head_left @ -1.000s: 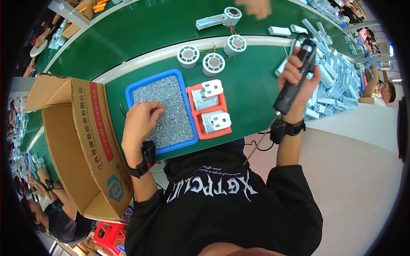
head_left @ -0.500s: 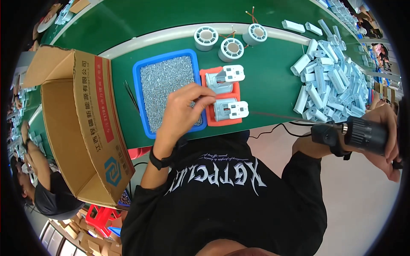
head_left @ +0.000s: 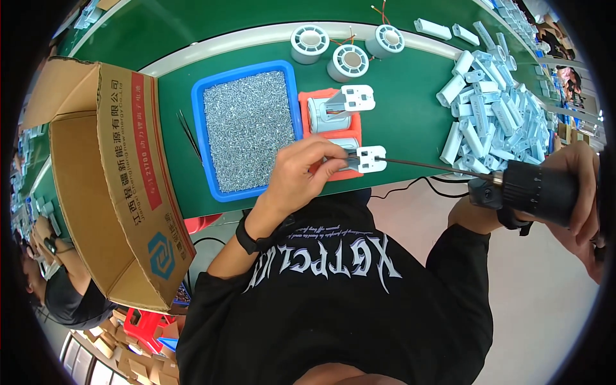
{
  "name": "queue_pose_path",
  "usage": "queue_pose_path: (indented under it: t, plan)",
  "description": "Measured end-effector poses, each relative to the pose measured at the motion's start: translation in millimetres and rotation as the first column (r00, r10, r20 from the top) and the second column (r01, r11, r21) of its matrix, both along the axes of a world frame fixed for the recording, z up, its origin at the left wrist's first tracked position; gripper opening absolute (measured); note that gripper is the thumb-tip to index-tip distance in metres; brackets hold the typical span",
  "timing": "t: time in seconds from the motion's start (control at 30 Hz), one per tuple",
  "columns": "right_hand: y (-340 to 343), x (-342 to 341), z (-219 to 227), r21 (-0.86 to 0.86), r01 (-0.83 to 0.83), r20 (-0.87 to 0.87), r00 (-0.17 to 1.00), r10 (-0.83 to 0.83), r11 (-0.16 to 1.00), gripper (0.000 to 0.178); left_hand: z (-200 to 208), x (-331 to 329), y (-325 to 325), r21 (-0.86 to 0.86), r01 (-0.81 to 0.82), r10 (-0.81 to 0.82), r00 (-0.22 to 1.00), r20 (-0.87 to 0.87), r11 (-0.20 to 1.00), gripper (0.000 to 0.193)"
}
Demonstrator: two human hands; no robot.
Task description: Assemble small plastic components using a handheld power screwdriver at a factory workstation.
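My right hand (head_left: 582,189) grips a black electric screwdriver (head_left: 538,191) at the right. Its long thin bit (head_left: 436,167) points left, the tip at the white slotted end plate of the near light-blue plastic housing (head_left: 371,159). From the other side, my left hand (head_left: 296,172) is closed, thumb and forefinger pinching the housing just behind that plate. Its fingers cover part of the housing, and any screw there is hidden. Beyond it a second such housing (head_left: 330,119) lies in the orange fixture (head_left: 351,133).
A blue tray (head_left: 199,122) full of small screws stands left of the fixture, with tweezers (head_left: 188,136) beside it. An open cardboard box (head_left: 138,173) is further left. Several round motor-like parts (head_left: 351,63) stand behind. Light-blue housings (head_left: 491,112) are heaped at the right.
The screwdriver's bit has come up to the near housing's end plate. My left hand has moved right and closed on that housing. The whole view has shifted slightly.
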State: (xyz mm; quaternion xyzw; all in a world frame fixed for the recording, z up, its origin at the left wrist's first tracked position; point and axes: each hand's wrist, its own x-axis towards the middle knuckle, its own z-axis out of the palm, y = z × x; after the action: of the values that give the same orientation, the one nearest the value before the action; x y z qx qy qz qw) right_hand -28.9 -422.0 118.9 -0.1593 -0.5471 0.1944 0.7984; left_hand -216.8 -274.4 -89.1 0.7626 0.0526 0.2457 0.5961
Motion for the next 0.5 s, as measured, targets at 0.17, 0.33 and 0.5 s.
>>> queue_pose_path:
  t: [0.17,0.33,0.5]
  plan:
    - [20,-10,-24,0.042,-0.174,0.076,0.982,0.171,0.984,0.061,-6,-1,-13,-0.065,-0.015,0.014,1.000,-0.016,0.998,0.010]
    - [-7,-4,-34,-0.091,0.055,0.092,0.995,-0.047,0.994,0.057,-8,0,-16,-0.192,-0.012,0.008,1.000,-0.020,0.981,0.009]
    - [7,-9,-48,0.036,0.024,-0.036,0.999,-0.022,0.999,0.057,-8,1,-14,-0.113,-0.002,-0.001,1.000,-0.025,0.994,0.011]
